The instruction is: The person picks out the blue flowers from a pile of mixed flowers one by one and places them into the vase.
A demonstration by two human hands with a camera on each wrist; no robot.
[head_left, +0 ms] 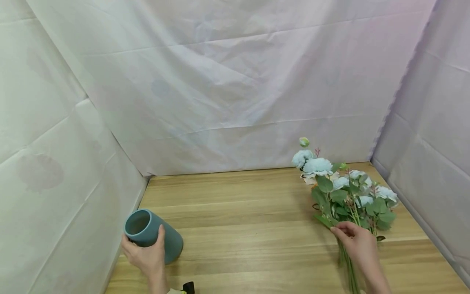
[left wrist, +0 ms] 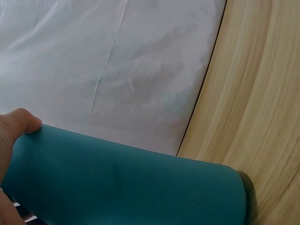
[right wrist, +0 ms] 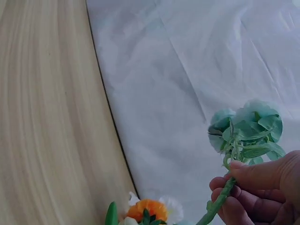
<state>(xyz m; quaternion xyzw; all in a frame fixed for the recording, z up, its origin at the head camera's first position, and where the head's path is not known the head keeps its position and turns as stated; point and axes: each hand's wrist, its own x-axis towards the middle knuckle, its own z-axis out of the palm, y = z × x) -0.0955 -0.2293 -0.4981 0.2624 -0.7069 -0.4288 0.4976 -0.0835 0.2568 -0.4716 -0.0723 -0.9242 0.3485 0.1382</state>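
Observation:
At the left of the table, my left hand (head_left: 145, 255) grips a teal cylindrical vase (head_left: 174, 243) near its rim, thumb on the near side. The vase's mouth faces up; its base meets the wood, and a slight lean cannot be ruled out. On the right, my right hand (head_left: 361, 247) pinches the green stem (right wrist: 218, 202) of an artificial flower with pale blue blooms (head_left: 318, 166) between thumb and fingers. That stem is raised over a bunch of other artificial flowers (head_left: 385, 193), whose leaves and stems lie under and beside the hand.
The wooden table (head_left: 235, 245) is bordered by pale cloth (head_left: 235, 102) at the back and both sides. An orange flower (right wrist: 148, 209) shows low in the right wrist view. A small black object (head_left: 189, 287) sits by my left sleeve.

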